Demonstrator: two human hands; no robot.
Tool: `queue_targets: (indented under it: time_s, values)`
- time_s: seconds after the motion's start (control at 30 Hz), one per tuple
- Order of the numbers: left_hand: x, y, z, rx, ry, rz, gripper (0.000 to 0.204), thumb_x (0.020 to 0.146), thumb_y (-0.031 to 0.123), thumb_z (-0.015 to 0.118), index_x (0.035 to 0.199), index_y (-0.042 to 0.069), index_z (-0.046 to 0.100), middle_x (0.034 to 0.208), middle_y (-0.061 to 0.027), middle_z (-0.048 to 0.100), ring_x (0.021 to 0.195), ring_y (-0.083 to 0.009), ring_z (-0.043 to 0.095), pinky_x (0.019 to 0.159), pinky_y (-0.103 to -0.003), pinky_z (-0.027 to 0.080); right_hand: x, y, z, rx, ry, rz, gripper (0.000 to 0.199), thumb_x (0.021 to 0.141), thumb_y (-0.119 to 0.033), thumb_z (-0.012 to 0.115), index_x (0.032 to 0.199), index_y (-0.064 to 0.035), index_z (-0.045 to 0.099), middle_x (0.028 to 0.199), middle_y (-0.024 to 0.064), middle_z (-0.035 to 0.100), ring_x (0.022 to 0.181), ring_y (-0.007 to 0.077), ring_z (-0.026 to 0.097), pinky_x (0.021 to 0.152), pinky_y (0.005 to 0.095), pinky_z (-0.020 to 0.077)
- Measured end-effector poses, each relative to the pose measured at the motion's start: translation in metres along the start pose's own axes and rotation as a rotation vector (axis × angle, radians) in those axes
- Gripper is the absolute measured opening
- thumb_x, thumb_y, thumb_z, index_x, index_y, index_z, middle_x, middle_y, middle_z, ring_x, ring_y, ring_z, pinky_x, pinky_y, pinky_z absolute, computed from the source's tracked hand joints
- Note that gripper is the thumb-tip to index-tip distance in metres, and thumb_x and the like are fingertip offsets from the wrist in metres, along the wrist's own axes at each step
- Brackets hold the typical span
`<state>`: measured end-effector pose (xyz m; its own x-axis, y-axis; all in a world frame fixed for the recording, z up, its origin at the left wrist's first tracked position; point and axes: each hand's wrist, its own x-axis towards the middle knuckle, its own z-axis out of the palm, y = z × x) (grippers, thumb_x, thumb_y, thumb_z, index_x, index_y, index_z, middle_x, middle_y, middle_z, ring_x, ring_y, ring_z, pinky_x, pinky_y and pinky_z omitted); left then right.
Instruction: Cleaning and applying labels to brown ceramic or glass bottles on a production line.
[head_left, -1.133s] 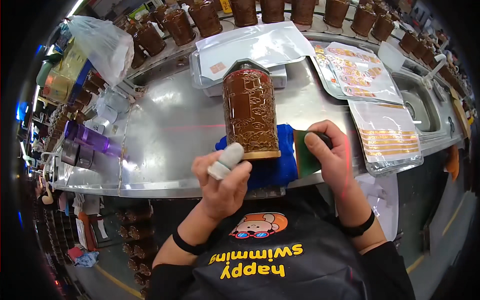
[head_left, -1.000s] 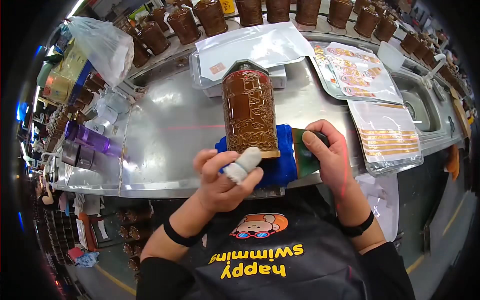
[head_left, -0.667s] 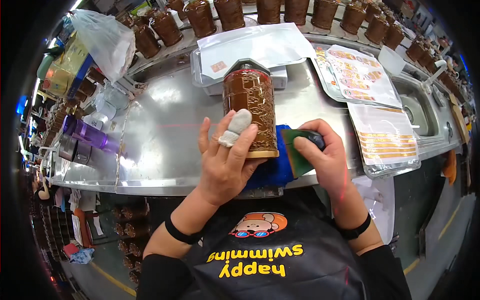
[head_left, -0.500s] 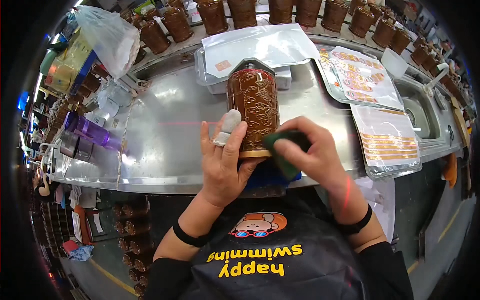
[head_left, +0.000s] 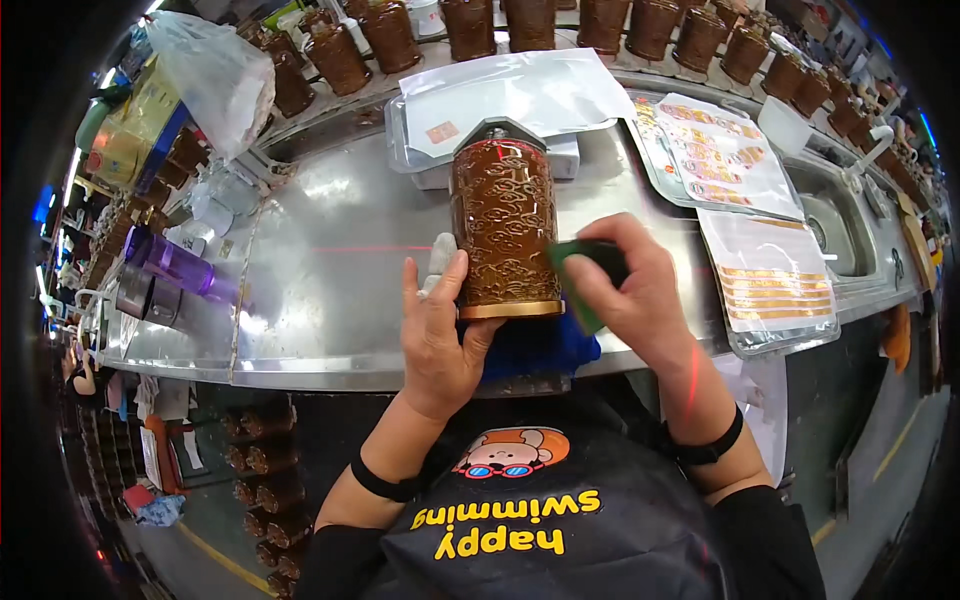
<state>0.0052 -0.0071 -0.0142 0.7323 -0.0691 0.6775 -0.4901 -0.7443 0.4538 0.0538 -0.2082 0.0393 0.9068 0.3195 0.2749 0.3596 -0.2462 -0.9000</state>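
A glossy brown bottle (head_left: 503, 225) with a raised pattern and a gold band at its near end lies lengthwise in front of me. Its far end rests against a grey angular holder (head_left: 503, 128). Along its left side my left hand (head_left: 435, 325) grips it, thumb under the near end. A pale cover sits on one of that hand's fingers. My right hand (head_left: 635, 290) is closed on a dark green scouring pad (head_left: 588, 310), at the bottle's right side. Whether pad and bottle touch, I cannot tell. Below them sits something blue (head_left: 540, 350), partly hidden.
Several brown bottles (head_left: 470, 30) line a ledge at the back. White paper (head_left: 510, 90) covers a tray behind the holder. Decal sheets (head_left: 770, 275) lie on the right, near a sink (head_left: 835, 235). A purple cup (head_left: 175, 262) and a plastic bag (head_left: 215, 80) are at left.
My right hand has drawn the green pad slightly right, away from the bottle's near end. My left fingers have slipped from the bottle's top to its side, and more of the gold band shows.
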Motion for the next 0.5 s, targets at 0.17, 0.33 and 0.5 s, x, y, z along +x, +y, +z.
queue_targets:
  time_s: [0.17, 0.33, 0.5]
  values:
    - [-0.001, -0.003, -0.002, -0.045, -0.007, -0.019, 0.058, 0.088, 0.034, 0.058, 0.129, -0.003, 0.042, 0.115, -0.0164, 0.058, 0.107, -0.0350, 0.056, 0.106, -0.054, 0.023, -0.003, -0.007, 0.009, -0.028, -0.052, -0.118, 0.019, 0.081, -0.011, 0.063, 0.096, -0.0008, 0.058, 0.073, 0.0076, 0.060, 0.068, 0.0091, 0.057, 0.060, 0.0273, 0.0473]
    - [-0.006, -0.003, -0.001, -0.055, 0.003, -0.043, 0.051, 0.088, 0.029, 0.059, 0.125, -0.003, 0.044, 0.115, -0.0167, 0.057, 0.109, -0.0358, 0.052, 0.105, -0.055, 0.023, -0.004, 0.002, 0.001, 0.088, 0.120, 0.062, 0.017, 0.082, -0.009, 0.064, 0.094, -0.0006, 0.057, 0.077, 0.0064, 0.062, 0.067, 0.0067, 0.057, 0.059, 0.0223, 0.0465]
    - [-0.021, -0.002, -0.008, 0.059, 0.123, 0.231, 0.023, 0.083, 0.012, 0.062, 0.105, 0.010, 0.055, 0.111, -0.0127, 0.056, 0.103, -0.0310, 0.050, 0.098, -0.052, 0.030, -0.009, 0.012, 0.004, 0.322, 0.080, 0.200, 0.019, 0.082, -0.010, 0.065, 0.096, -0.0012, 0.056, 0.082, 0.0036, 0.063, 0.072, 0.0072, 0.059, 0.062, 0.0216, 0.0484]
